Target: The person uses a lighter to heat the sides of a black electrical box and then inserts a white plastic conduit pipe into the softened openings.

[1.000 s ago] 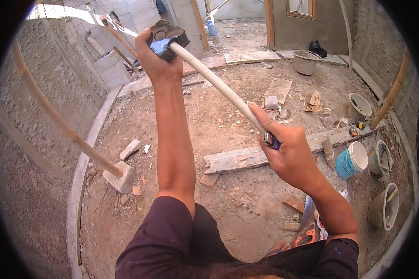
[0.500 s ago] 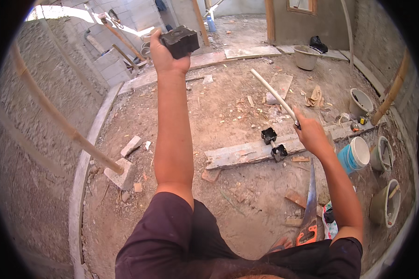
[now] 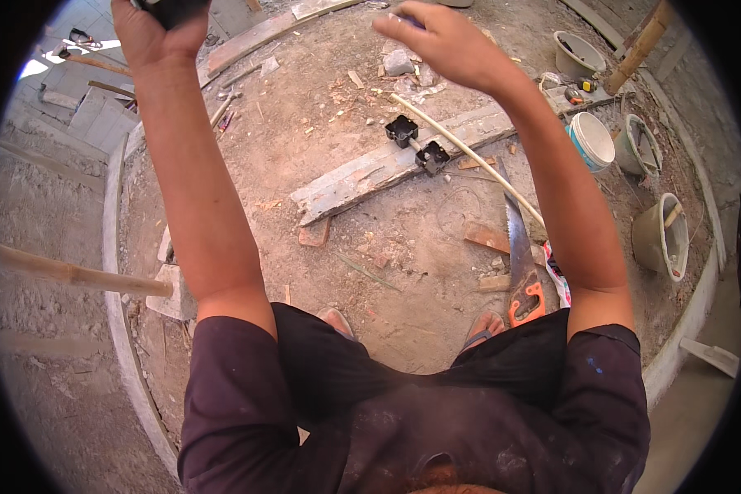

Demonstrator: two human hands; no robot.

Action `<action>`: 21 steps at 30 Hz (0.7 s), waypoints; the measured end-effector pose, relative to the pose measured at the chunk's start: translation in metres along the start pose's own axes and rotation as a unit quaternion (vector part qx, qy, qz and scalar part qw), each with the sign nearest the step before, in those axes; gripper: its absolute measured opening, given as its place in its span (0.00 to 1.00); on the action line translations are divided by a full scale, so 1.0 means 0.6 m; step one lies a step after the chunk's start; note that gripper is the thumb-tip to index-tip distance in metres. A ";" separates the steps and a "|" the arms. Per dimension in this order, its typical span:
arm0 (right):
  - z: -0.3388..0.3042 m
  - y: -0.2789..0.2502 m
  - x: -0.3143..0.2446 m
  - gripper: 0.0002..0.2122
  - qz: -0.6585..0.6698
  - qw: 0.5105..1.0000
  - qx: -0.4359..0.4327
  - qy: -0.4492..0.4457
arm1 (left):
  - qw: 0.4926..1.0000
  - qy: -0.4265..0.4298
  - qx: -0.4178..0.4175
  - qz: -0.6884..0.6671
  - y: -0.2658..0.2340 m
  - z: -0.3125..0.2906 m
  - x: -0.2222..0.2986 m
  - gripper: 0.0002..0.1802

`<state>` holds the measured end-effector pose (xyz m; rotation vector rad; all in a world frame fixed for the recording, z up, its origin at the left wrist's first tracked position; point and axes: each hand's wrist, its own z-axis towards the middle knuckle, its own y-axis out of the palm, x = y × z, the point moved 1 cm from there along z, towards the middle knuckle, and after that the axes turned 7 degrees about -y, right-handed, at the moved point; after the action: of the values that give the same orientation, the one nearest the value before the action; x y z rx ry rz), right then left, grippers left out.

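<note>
Head view: left hand [image 3: 152, 33] raised, fingers clamped on black square plastic box [image 3: 173, 8]. Right hand [image 3: 445, 41] now off long white plastic pipe [image 3: 469, 156], dropped onto dirt floor [image 3: 403, 239]; fingers loosely curled, possibly small item pinched.

I see a black box [image 3: 171, 10] held up at the top edge, mostly cut off, gripped in my left hand [image 3: 152, 33]. My right hand [image 3: 445, 41] is raised too, fingers [image 3: 395, 23] pinched on something small and bluish, too hidden to tell. On the dirt floor [image 3: 387, 247] a thin pale pipe [image 3: 469, 156] lies slanted across a plank [image 3: 387, 169], just beside two more black boxes [image 3: 416, 144].
</note>
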<state>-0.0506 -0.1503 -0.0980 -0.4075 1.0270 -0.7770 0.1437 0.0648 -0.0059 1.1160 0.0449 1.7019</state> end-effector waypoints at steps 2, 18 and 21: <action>0.015 -0.005 -0.030 0.15 0.156 0.987 0.020 -0.005 | 0.998 -0.037 -0.059 -0.012 0.012 -0.028 -0.045 0.26; 0.052 0.087 -0.120 0.18 0.511 0.848 0.132 0.059 | 0.996 0.041 0.035 0.065 0.099 -0.053 -0.079 0.25; 0.055 0.091 -0.119 0.18 0.537 0.828 0.142 0.077 | 0.995 0.073 0.031 0.064 0.105 -0.052 -0.061 0.25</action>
<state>-0.0212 -0.0624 -0.0738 0.5046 1.0683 0.0836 0.0768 0.0230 -0.0147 1.0575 0.1213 1.9072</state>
